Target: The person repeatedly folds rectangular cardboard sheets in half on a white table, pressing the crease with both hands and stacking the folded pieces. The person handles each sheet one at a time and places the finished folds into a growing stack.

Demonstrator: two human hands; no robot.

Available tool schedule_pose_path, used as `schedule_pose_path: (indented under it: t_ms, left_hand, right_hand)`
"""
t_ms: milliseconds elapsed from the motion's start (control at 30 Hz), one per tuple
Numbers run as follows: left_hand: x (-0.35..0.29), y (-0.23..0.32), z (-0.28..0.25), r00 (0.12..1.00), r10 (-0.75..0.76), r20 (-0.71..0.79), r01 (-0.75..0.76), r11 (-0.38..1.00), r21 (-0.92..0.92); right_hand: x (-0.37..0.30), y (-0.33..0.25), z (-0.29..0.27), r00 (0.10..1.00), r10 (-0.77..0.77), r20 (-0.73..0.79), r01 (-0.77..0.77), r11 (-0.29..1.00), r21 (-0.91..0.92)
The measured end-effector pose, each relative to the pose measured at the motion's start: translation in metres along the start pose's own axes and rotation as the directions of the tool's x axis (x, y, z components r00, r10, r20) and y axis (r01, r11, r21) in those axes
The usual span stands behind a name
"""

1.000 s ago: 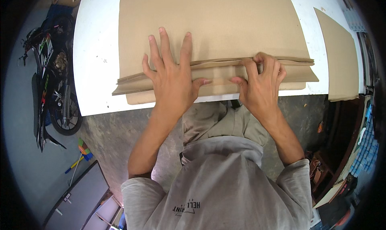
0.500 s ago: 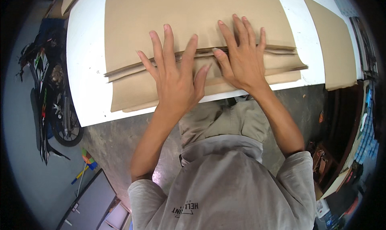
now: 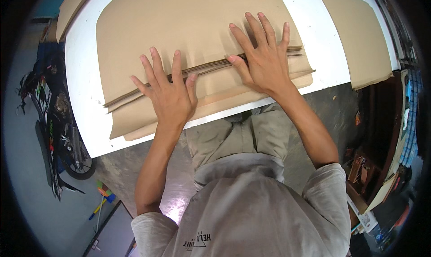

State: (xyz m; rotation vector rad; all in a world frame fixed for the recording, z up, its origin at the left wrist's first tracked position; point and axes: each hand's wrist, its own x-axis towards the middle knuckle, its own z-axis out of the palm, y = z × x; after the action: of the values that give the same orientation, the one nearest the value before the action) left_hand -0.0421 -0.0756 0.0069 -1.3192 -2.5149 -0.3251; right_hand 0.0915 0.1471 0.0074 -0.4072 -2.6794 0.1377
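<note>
A stack of large brown paper sheets (image 3: pixel 179 28) lies on a white table (image 3: pixel 81 81), its near edges fanned out in layers. My left hand (image 3: pixel 168 93) rests flat on the near left part of the stack, fingers spread over the layered edges. My right hand (image 3: pixel 265 61) presses flat further right and a little farther in, fingers apart on the top sheet, thumb along the sheet edges. Neither hand grips anything.
Another brown sheet (image 3: pixel 359 41) lies on the table's right end, and more brown sheets (image 3: pixel 72 5) overhang the far left corner. A parked motorcycle (image 3: pixel 56 122) stands on the floor to the left. Shelves with clutter (image 3: pixel 381 176) are at right.
My right hand let go of the pinched sheet edge and now lies flat, moved farther in on the stack. My left hand stayed spread on the paper.
</note>
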Motion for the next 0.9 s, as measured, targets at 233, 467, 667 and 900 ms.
schedule_pose_path:
  t_ms: [233, 467, 667, 900]
  left_hand:
    - [0.037, 0.081, 0.016, 0.999, -0.002, -0.037, -0.003, 0.988, -0.153]
    - [0.031, 0.088, 0.028, 0.997, -0.048, -0.063, 0.032, 0.971, -0.235]
    - [0.016, 0.094, -0.001, 0.969, 0.172, -0.175, -0.212, 0.947, -0.242]
    - [0.006, 0.120, -0.005, 0.965, 0.263, -0.011, -0.245, 0.882, -0.402]
  right_hand:
    - [-0.004, 0.000, 0.006, 0.991, 0.023, -0.132, -0.009, 0.994, 0.109]
    - [-0.049, 0.056, -0.085, 0.993, 0.071, -0.095, -0.041, 0.958, 0.283]
    - [-0.103, 0.086, -0.073, 0.997, -0.075, -0.009, 0.074, 0.955, 0.287]
    - [-0.103, 0.085, -0.064, 0.999, -0.029, -0.040, 0.042, 0.916, 0.398]
